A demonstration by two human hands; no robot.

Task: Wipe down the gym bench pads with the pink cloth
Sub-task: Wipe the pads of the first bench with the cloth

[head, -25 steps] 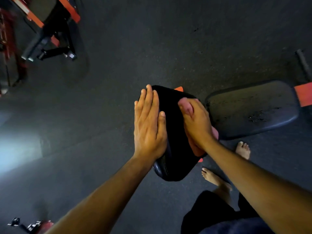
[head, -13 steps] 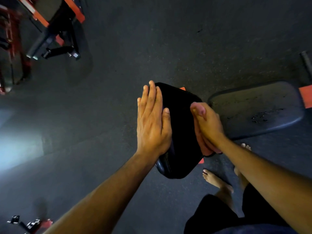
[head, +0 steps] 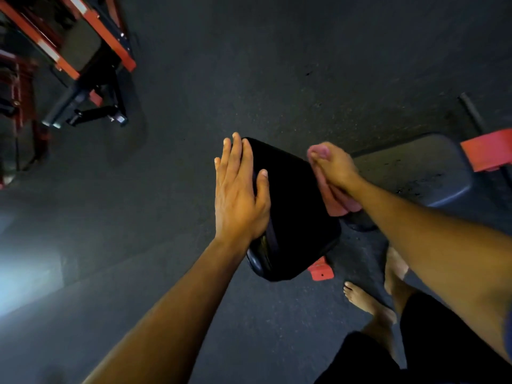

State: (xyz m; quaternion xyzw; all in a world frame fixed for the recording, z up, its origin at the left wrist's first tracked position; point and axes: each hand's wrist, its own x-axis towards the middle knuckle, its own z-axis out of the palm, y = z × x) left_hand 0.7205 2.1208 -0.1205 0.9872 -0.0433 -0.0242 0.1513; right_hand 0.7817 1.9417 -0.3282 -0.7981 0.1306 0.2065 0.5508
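Bare feet (head: pixel 368 300) stood on the dark floor (head: pixel 277 65), just this side of the black back pad (head: pixel 291 212). The left hand (head: pixel 238 198) lay flat against the pad's left edge, fingers straight, thumb on top. The right hand (head: pixel 335 167) gripped the pink cloth (head: pixel 336 200) bunched against the pad's right edge. Just right of that pad sat the grey seat pad (head: pixel 415 173), with a red bracket (head: pixel 487 152) at its far end. Way off to the pad's far left was a red and black rack (head: pixel 83 59).
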